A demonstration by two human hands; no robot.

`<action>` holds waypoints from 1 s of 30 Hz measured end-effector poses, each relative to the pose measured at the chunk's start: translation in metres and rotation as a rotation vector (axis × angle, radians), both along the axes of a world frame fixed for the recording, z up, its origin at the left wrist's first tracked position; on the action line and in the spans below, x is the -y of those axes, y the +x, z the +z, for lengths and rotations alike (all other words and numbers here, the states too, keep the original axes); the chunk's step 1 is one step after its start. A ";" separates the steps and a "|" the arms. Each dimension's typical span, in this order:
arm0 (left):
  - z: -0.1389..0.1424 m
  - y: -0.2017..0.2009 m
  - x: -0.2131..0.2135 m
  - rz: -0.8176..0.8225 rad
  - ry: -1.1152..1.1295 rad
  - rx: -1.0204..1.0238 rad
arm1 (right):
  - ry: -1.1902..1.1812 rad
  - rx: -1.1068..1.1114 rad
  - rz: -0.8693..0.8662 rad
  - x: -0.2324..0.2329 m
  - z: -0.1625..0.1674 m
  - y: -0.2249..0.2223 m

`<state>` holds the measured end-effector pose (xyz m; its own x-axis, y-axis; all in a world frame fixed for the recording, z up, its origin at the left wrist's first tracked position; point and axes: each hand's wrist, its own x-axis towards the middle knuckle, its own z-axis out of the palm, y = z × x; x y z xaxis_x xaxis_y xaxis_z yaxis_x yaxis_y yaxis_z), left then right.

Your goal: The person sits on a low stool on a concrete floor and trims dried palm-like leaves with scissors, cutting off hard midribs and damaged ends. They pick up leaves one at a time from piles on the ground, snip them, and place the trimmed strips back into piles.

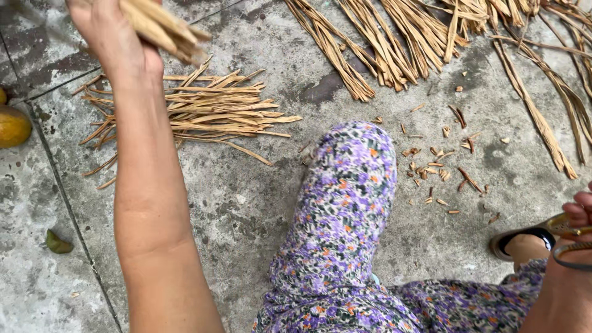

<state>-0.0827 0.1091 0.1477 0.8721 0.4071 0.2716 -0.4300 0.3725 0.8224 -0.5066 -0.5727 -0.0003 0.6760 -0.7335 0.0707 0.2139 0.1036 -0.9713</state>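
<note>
Rough grey concrete floor (246,209), stained and seamed, strewn with dry tan plant strips. Seen from above, over a knee in purple flowered cloth (345,203). Left hand (114,37) raised at the upper left, fingers wrapped tight round a bundle of strips (163,28), cut ends jutting right and slightly down from the fist. Directly under that hand and just right of the forearm, a small pile of cut strips (197,111) flat on the floor, long axes running left to right, ends roughly squared at the right; so held bundle and pile nearly parallel, the bundle above and apart from it, not touching. Left hand far nearer to that pile than the right. Right hand (579,213) barely in view at the right edge, fingers curled about something yellowish and partly hidden; grip closed by the look of it, held thing impossible to name. Strips pale straw-brown, flat, stiff-looking, split lengthwise, some frayed. Longer uncut strips (382,43) fanned across the top of the view, more trailing down the right. Short offcuts (438,166) scattered right of the knee. Sandalled foot (524,240) at lower right. Yellow-orange fruit (12,126) at the left edge, a fallen green leaf (57,243) below it.
</note>
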 end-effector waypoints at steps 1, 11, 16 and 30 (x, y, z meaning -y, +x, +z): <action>-0.019 -0.003 -0.014 0.019 -0.008 -0.055 | -0.008 -0.008 -0.011 -0.002 -0.006 0.002; -0.246 -0.044 0.020 0.089 -0.364 -1.150 | -0.072 -0.085 -0.041 -0.009 -0.009 0.037; -0.280 -0.066 0.042 0.092 -0.193 -1.353 | -0.077 -0.123 -0.040 -0.017 -0.001 0.041; -0.286 -0.056 0.042 0.549 0.214 -0.893 | -0.113 -0.139 0.200 -0.053 0.079 -0.004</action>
<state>-0.1384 0.0676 -0.1384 0.5025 0.8236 -0.2629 0.2955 0.1221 0.9475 -0.5107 -0.5193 0.0783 0.8155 -0.5773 0.0411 0.0642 0.0196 -0.9977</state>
